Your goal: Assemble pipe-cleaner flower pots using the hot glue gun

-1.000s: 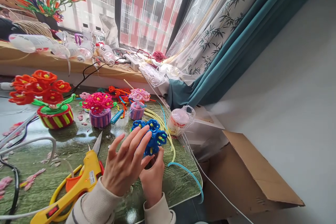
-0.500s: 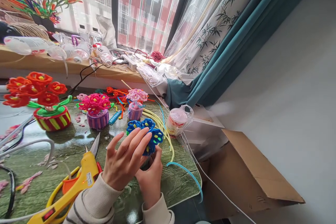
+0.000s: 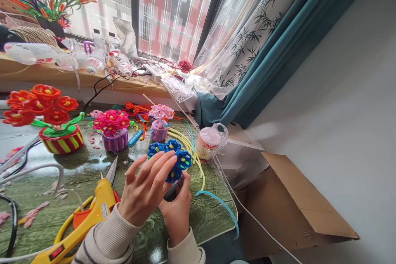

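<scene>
A bunch of blue pipe-cleaner flowers (image 3: 181, 164) with yellow and green centres stands between my two hands. My left hand (image 3: 147, 189) lies against the near side of the bunch, its fingers bent over the petals and its thumb hidden. Below the blooms, my right hand (image 3: 177, 212) is closed round a dark base, mostly covered by the fingers. Left of my hands lie a yellow hot glue gun (image 3: 100, 204) and scissors (image 3: 111, 171). Finished pots of red flowers (image 3: 46, 105), magenta flowers (image 3: 111, 121) and pink flowers (image 3: 161, 112) stand farther back.
Pale yellow pipe cleaners (image 3: 188, 144) and a blue one (image 3: 221, 203) lie near the table's right edge. A plastic-wrapped tub (image 3: 209, 140) stands there too. Cables (image 3: 12, 222) run along the left. An open cardboard box (image 3: 297, 202) sits right of the table.
The blue flowers and my left hand have shifted very slightly to the left. Both hands keep nearly the same pose, and the things around them stay put.
</scene>
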